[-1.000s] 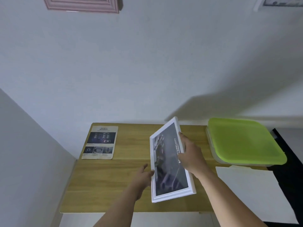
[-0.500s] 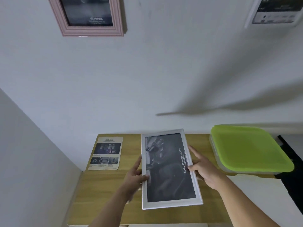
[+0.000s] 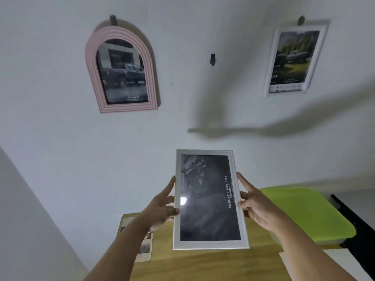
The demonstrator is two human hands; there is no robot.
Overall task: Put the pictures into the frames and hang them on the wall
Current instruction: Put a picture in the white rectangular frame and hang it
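**rigwatch:** where's the picture at right now?

**me:** it's already in the white frame (image 3: 210, 199), glass side facing me. the frame is held in the air over the table (image 3: 213, 266), portrait way up, touching nothing but the hands. left hand (image 3: 160, 209) pinches the left edge, thumb on the front, index finger laid straight along the side. right hand (image 3: 255, 207) does the same on the right edge. i reckon the grip is on the rims so no prints land on the glass and the frame sits level.

**rigwatch:** and where's it going?

**me:** my guess is the bare hook (image 3: 212, 59). it's between the pink arched frame (image 3: 121, 69) and the pale rectangular frame (image 3: 295, 59), both up on hooks of their own. it's well above the one in hand, so there's a lift to go. the hanger on the back is hidden from me, so catching it will be by feel. two hands at mid height leave room to tilt the top in. a loose leaflet (image 3: 145, 248) lies on the table by the left forearm, and a green lid (image 3: 304, 211) sits off to the right.
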